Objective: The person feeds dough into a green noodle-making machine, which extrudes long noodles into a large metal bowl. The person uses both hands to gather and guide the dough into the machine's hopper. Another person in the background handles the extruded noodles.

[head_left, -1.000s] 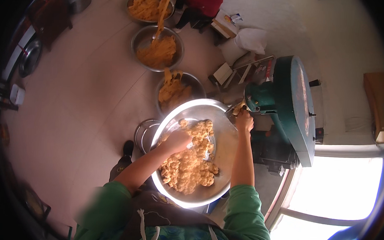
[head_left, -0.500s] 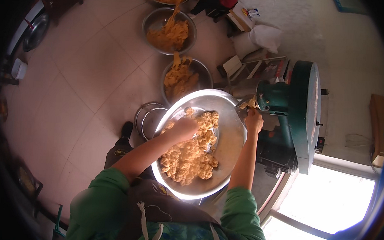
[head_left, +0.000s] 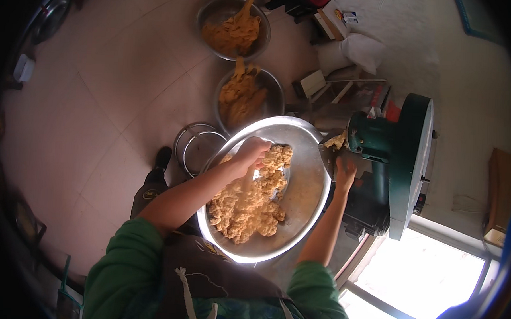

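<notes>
A large steel basin (head_left: 309, 179) stands tilted in front of me, with crumbly yellow-orange dough (head_left: 244, 210) heaped along its left side. Over the far part of the heap is my left hand (head_left: 250, 153), its fingers curled down beside a clump; their undersides are hidden. On the right, a green machine (head_left: 376, 136) has a metal feed tray (head_left: 328, 157) reaching to the basin's rim. A piece of dough (head_left: 336, 141) lies at the machine's mouth. Just below that mouth, my right hand (head_left: 345, 173) is open, thumb and fingers apart, nothing visible in it.
Beyond the basin, two steel bowls (head_left: 280, 95) (head_left: 264, 48) hold flat orange dough strips. A round metal stool frame (head_left: 182, 148) stands left of the basin. White sacks (head_left: 363, 53) and boxes (head_left: 313, 84) lie behind the machine. A bright window (head_left: 418, 275) is at lower right.
My left hand has moved up from the middle of the dough to its far part. My right hand has drawn back from the machine's mouth and its fingers have spread. The view has shifted slightly.
</notes>
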Demonstrator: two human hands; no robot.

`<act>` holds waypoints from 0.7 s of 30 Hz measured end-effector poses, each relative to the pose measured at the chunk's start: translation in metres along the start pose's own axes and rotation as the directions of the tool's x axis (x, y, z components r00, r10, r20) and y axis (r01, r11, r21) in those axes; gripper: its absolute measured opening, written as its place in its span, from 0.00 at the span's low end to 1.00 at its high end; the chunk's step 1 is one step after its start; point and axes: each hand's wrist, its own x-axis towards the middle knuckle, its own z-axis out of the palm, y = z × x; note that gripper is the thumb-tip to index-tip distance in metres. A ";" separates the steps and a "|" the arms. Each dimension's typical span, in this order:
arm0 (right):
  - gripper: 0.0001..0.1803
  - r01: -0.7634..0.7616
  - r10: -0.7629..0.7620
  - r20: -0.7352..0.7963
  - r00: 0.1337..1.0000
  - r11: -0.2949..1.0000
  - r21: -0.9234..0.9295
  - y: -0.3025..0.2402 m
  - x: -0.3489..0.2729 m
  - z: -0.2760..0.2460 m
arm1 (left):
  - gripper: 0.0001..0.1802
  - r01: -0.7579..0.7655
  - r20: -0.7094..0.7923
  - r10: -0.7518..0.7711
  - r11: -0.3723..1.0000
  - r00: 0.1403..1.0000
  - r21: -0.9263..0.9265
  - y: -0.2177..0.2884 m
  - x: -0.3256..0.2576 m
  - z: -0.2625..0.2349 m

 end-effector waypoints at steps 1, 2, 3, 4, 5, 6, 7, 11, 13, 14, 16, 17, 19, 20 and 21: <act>0.29 -0.039 0.037 0.038 0.999 0.997 0.066 0.006 0.014 0.004 | 0.13 0.000 0.006 0.000 1.000 1.000 0.006 -0.002 0.003 -0.001; 0.31 -0.103 0.044 0.188 0.981 0.942 0.320 0.013 0.022 0.007 | 0.12 0.001 0.014 -0.001 1.000 1.000 0.012 -0.004 0.005 -0.001; 0.33 -0.194 -0.003 0.343 0.939 0.819 0.540 0.003 0.028 0.012 | 0.12 -0.008 0.008 0.008 1.000 1.000 0.008 -0.003 0.006 -0.003; 0.34 -0.144 -0.046 0.343 0.938 0.849 0.508 -0.004 0.028 0.013 | 0.12 -0.011 0.001 0.011 1.000 1.000 0.002 -0.003 0.006 -0.005; 0.35 -0.093 -0.087 0.343 0.935 0.875 0.475 -0.012 0.025 0.014 | 0.11 -0.014 -0.005 0.014 1.000 1.000 -0.002 -0.003 0.006 -0.007; 0.36 -0.035 -0.132 0.343 0.930 0.897 0.441 -0.019 0.024 0.014 | 0.11 -0.020 -0.008 0.020 1.000 1.000 -0.008 -0.002 0.005 -0.008; 0.35 0.005 -0.135 0.323 0.937 0.928 0.372 -0.003 0.027 0.014 | 0.11 -0.018 -0.014 0.018 1.000 1.000 0.004 0.000 0.005 -0.005; 0.26 0.314 -0.310 0.151 0.939 0.950 0.000 0.032 0.033 0.014 | 0.10 -0.008 -0.034 0.010 0.998 0.999 0.063 -0.003 0.004 -0.002; 0.19 0.372 -0.380 -0.008 0.925 0.909 -0.186 0.010 0.027 0.011 | 0.10 -0.021 -0.045 0.024 0.997 0.999 0.069 -0.001 0.005 -0.005; 0.15 0.320 -0.354 -0.115 0.928 0.916 -0.243 -0.001 0.016 0.011 | 0.10 -0.026 -0.052 0.029 0.998 0.998 0.059 -0.001 0.004 -0.006; 0.10 0.288 -0.352 -0.262 0.899 0.924 -0.252 -0.028 -0.008 0.016 | 0.11 -0.028 -0.037 0.029 0.999 0.999 0.030 -0.001 0.003 -0.008; 0.08 0.321 -0.373 -0.300 0.878 0.924 -0.210 -0.043 -0.020 0.020 | 0.11 -0.024 -0.018 0.024 1.000 1.000 0.007 -0.001 0.004 -0.008; 0.05 0.327 -0.335 -0.214 0.918 0.942 -0.070 -0.092 -0.056 0.030 | 0.14 -0.021 0.039 0.025 0.995 0.999 -0.092 -0.005 0.010 -0.012; 0.05 0.282 -0.279 -0.081 0.957 0.959 0.025 -0.116 -0.081 0.038 | 0.15 -0.014 0.104 0.037 0.978 0.994 -0.210 -0.005 0.008 -0.013; 0.08 0.398 -0.405 0.060 0.912 0.911 0.103 -0.108 -0.097 0.055 | 0.17 0.012 0.179 0.047 0.949 0.983 -0.314 -0.006 0.005 -0.010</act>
